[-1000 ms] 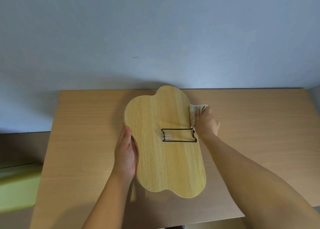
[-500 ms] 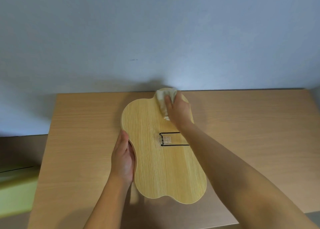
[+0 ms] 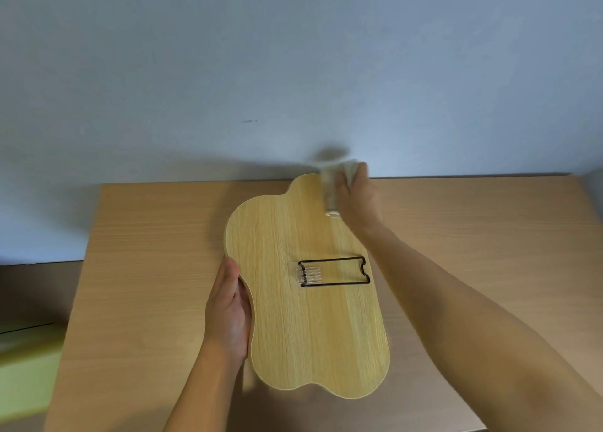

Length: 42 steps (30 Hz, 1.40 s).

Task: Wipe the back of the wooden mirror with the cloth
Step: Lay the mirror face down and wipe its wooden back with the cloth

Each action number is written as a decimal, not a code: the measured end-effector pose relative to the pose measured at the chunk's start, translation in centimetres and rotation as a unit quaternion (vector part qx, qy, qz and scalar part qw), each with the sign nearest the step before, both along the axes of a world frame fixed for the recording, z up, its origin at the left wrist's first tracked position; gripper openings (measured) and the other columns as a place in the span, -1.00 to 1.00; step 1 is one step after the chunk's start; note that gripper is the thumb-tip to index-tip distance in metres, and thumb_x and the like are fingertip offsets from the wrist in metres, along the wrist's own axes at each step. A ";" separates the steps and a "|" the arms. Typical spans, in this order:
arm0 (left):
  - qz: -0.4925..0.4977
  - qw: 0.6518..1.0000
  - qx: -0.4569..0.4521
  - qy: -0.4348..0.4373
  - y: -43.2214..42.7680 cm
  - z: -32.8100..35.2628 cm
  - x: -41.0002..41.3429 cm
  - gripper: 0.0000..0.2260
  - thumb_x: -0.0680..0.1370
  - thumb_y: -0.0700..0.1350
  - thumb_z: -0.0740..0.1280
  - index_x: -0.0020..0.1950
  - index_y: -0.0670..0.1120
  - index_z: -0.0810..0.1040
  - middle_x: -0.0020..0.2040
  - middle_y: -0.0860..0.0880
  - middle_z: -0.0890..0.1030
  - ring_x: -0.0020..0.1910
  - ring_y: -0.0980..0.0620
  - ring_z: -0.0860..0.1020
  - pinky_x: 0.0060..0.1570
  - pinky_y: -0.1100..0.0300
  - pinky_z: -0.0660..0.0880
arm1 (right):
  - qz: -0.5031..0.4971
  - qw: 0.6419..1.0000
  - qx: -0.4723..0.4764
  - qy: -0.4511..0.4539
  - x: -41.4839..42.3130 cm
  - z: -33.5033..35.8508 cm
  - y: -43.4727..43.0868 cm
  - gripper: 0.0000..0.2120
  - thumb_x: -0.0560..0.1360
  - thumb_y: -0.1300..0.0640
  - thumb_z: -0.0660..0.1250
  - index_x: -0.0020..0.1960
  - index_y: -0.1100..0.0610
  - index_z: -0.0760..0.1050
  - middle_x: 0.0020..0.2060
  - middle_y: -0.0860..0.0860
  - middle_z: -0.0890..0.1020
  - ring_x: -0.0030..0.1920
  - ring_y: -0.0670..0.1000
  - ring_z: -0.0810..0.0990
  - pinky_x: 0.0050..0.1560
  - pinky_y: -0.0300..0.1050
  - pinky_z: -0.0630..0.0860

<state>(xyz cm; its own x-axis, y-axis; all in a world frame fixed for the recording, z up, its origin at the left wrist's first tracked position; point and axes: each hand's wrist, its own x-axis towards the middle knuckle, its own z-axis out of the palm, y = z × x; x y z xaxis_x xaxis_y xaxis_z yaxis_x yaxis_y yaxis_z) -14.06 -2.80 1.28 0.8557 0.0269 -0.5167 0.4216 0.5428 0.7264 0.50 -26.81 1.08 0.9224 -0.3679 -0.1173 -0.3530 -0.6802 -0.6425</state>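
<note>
Head view. The mirror [image 3: 306,301] lies back side up on the table [image 3: 146,268], near the table's middle, with its long axis running from the near edge toward the wall [image 3: 293,56]. Its outline is wavy and lobed; its surface is light wood grain. The near lobes sit close to the table's front edge.

A black wire stand [image 3: 336,271] lies folded flat on the back, right of centre. Its left end sits in a clear plastic clip [image 3: 309,274].

The left hand [image 3: 228,314] rests against the mirror's left edge at the inward curve. The thumb lies along the rim; the palm and fingers rest on the table side of the edge. The hand is laid against the edge; whether the fingers close under it cannot be determined.

The right hand [image 3: 355,200] is at the mirror's far right lobe, next to the wall. Its fingers are closed on the cloth [image 3: 332,183], a pale bunched piece, motion-blurred. The cloth's lower part lies on the wood; its upper part passes beyond the far rim.

A yellow-green object [image 3: 26,360] is at the left, below table level.
</note>
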 end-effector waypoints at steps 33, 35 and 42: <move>-0.007 0.999 0.016 -0.032 -0.5 0.7 -0.5 -0.52 0.63 0.19 0.25 0.47 -0.01 0.55 0.42 -0.02 0.65 0.39 0.01 0.62 0.28 0.09 0.57 | 0.113 0.988 0.097 -0.041 -15.5 2.8 5.8 -0.85 0.67 -0.02 0.24 -0.02 0.01 0.35 -0.36 -0.14 0.55 -0.33 0.05 0.63 -0.01 0.24 0.59; -0.001 1.000 0.013 -0.028 -0.6 0.9 -0.6 -0.50 0.59 0.20 0.28 0.46 0.00 0.56 0.41 -0.02 0.66 0.38 0.02 0.62 0.33 0.02 0.49 | 0.101 0.987 0.123 -0.036 -15.5 2.2 5.5 -0.85 0.67 -0.03 0.23 -0.03 0.01 0.37 -0.39 -0.15 0.56 -0.36 0.04 0.64 -0.02 0.27 0.60; 0.011 1.000 0.023 -0.012 -0.4 0.6 -0.6 -0.50 0.57 0.20 0.31 0.45 0.03 0.57 0.39 0.04 0.68 0.38 0.06 0.62 0.29 0.09 0.50 | 0.022 0.996 0.080 -0.045 -15.8 0.0 3.1 -0.78 0.68 -0.01 0.25 0.02 0.14 0.48 -0.37 -0.02 0.62 -0.37 0.09 0.64 -0.15 0.20 0.61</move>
<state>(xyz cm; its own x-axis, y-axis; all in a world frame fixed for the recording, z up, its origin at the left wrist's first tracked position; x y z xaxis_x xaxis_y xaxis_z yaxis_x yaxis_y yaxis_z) -14.64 -3.20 1.84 0.8664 0.0691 -0.4946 0.3926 0.5179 0.7600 -15.26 -23.74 1.12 0.9465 -0.3105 -0.0879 -0.2619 -0.5799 -0.7714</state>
